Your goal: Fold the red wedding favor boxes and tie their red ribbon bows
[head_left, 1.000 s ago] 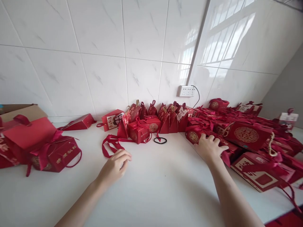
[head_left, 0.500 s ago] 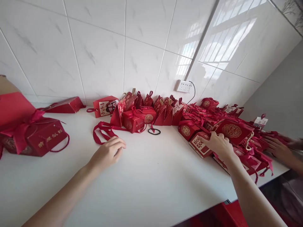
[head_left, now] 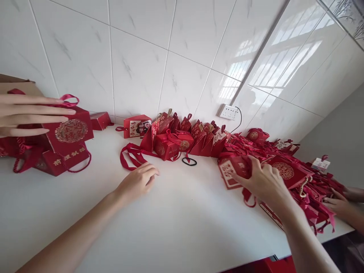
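My right hand [head_left: 264, 182] grips a red gift box [head_left: 231, 173] with a white printed label, thumb on the near side and fingers over the top. The box is tilted at the pile's left edge, and a red ribbon loop [head_left: 249, 200] hangs under it. My left hand [head_left: 140, 178] rests on the white table, fingers curled together with nothing visible in them. Just beyond it lies a loose red ribbon [head_left: 129, 156]. A six-sided red box [head_left: 167, 146] with a bow stands behind the ribbon, near a black elastic ring [head_left: 189, 161].
A heap of red gift boxes [head_left: 287, 168] covers the table's right side; another person's hand [head_left: 339, 204] reaches into it. At far left, another person's hand [head_left: 34, 115] is over a red box [head_left: 71, 131]. Triangular boxes [head_left: 199, 138] line the tiled wall below a power socket [head_left: 228, 112].
My right hand has taken the labelled box from the pile's edge and tipped it up leftward. Another person's hand and a red box have appeared at far left. My left hand stays on the table.
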